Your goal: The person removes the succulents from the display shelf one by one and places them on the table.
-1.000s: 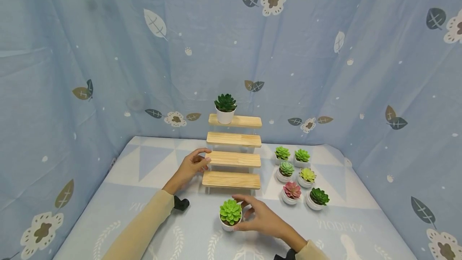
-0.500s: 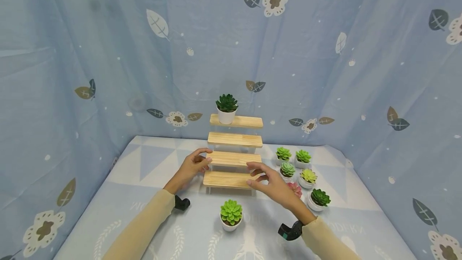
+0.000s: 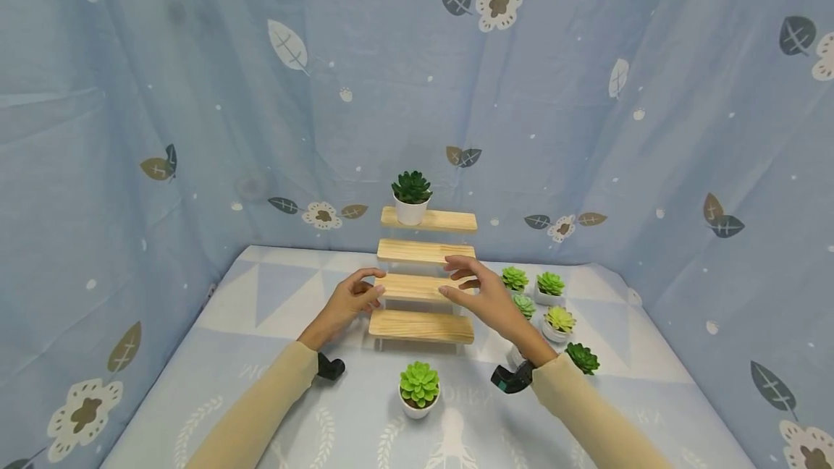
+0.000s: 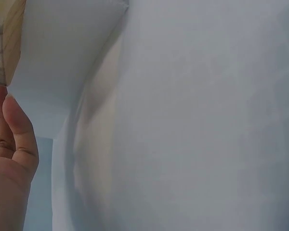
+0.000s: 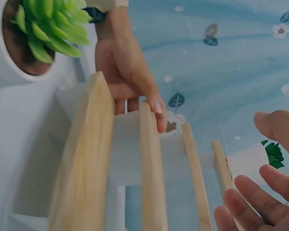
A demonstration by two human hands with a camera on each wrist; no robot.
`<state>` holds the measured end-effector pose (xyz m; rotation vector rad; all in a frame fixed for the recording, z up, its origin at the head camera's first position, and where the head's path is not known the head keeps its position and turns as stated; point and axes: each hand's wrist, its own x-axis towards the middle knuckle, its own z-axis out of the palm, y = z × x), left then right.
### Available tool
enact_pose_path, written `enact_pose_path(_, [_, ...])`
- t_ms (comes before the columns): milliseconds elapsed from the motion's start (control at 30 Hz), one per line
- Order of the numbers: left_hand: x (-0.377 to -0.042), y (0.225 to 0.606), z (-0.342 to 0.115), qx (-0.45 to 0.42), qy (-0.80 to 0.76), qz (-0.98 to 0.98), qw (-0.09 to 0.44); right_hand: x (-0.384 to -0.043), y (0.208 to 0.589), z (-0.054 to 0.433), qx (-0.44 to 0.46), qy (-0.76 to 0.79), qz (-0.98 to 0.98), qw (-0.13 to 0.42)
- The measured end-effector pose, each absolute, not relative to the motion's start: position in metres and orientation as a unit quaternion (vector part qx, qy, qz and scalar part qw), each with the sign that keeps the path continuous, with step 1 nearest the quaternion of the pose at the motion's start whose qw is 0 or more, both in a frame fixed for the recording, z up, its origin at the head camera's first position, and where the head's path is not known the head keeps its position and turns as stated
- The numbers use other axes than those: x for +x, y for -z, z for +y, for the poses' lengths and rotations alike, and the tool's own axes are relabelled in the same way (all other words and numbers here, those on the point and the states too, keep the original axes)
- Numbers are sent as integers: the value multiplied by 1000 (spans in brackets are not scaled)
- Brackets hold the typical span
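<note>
A stepped stand with pale wooden shelves (image 3: 420,326) is in the middle of the head view. My left hand (image 3: 348,300) grips the left end of its second shelf from the bottom, fingers on both sides of the board in the right wrist view. My right hand (image 3: 487,300), fingers spread and loosely bent, is over the right part of the same shelf, holding nothing. A bright green succulent in a white pot (image 3: 419,388) stands on the table in front of the stand. On the top shelf's left part sits a dark green potted succulent (image 3: 412,200).
Several more potted succulents are grouped right of the stand, including a yellow-green one (image 3: 559,320) and a dark green one (image 3: 582,358). My right forearm partly covers this group. A blue patterned curtain (image 3: 365,107) hangs behind and beside the table.
My right hand has let go of the bright green potted succulent and moved up and forward to the stand's right side. The pot stays put. My left hand keeps its place.
</note>
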<state>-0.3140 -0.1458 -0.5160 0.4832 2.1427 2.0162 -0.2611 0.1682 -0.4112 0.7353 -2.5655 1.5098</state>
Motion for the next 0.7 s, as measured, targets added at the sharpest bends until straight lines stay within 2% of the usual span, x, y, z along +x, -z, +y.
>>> enact_pose_path(700, [-315,516,-146,159,-679,711,85,-327,365,131,187,-481,-851,96])
